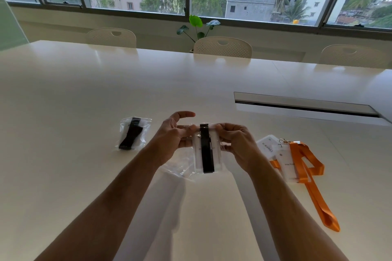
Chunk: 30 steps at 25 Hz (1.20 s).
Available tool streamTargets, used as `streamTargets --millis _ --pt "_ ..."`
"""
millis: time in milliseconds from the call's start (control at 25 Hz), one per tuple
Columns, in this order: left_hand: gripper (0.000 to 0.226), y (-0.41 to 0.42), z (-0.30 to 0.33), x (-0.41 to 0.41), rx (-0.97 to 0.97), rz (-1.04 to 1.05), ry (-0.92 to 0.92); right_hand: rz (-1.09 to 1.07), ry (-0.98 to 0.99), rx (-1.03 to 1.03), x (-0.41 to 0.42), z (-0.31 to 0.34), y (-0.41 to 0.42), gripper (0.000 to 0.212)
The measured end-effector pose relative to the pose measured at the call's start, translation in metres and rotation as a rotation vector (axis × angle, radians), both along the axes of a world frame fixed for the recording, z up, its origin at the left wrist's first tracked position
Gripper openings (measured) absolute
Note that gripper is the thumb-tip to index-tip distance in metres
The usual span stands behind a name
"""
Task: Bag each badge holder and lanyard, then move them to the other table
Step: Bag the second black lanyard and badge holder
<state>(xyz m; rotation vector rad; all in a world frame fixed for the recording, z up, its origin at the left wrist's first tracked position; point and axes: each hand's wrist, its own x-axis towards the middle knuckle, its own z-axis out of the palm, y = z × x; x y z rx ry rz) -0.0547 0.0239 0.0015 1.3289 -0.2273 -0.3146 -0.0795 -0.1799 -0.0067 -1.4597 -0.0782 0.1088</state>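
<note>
Above the white table [84, 95] I hold a clear bag [216, 152] that contains a white badge holder and a folded black lanyard [206, 150]. My left hand [171, 133] pinches the bag's top left edge, index finger stretched out. My right hand [235, 140] pinches its top right edge. A sealed bag with a black lanyard [132, 133] lies to the left of my hands. To the right lie two badge holders [277, 154] with orange lanyards [314, 184], unbagged.
More loose clear plastic [178, 168] lies under my left wrist. A long cable slot [303, 106] is set into the table at right. Three cream chairs [222, 47] stand along the far edge, with a potted plant [198, 25] below the windows.
</note>
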Motion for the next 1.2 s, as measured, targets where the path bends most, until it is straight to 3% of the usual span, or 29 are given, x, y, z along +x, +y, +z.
streamTargets --millis 280,440,520,640,800,1000,1200 --pt "0.041 0.038 0.005 -0.001 -0.03 -0.094 0.031 0.216 0.086 0.139 0.014 -0.007 0.011 0.027" --pt "0.033 0.058 0.004 -0.002 0.001 0.006 0.047 0.203 0.106 0.174 0.018 -0.008 0.033 0.029" --pt "0.025 0.07 0.002 -0.001 0.039 0.163 0.05 0.057 0.03 0.037 0.021 -0.011 0.047 0.027" --pt "0.016 0.092 0.001 0.003 0.122 0.394 0.047 -0.174 -0.168 -0.44 0.02 -0.024 0.064 0.022" --pt "0.013 0.128 0.0 0.015 0.28 0.609 0.013 -0.142 -0.368 -0.889 0.014 -0.051 0.081 0.034" --pt "0.012 0.175 -0.009 0.031 0.4 0.87 0.0 -0.101 -0.447 -1.165 0.02 -0.07 0.086 0.047" --pt "0.015 0.207 -0.014 0.05 0.478 0.993 0.035 -0.096 -0.445 -1.224 0.02 -0.075 0.085 0.054"
